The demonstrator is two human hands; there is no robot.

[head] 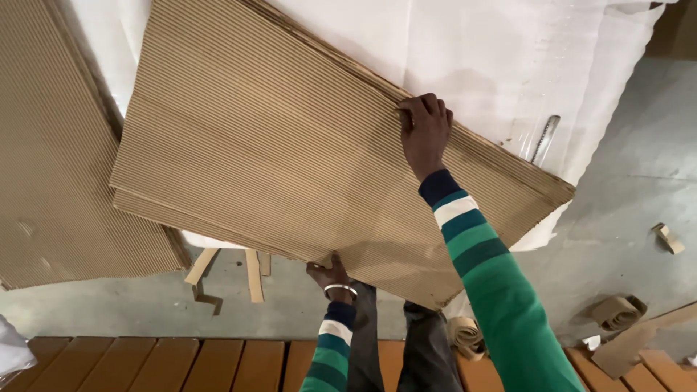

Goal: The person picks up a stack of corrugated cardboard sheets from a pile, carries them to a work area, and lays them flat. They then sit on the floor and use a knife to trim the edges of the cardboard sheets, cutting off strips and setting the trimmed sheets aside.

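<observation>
Grey concrete floor [639, 181] below. Our right hand [425, 131] and left hand [330, 274] clench opposite edges of the corrugated sheet stack [290, 152]: light, stiff, crushable.

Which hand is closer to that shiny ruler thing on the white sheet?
The right hand. It grips the far edge of the cardboard, just left of the ruler. The left hand holds the cardboard's near edge, much farther away.
</observation>
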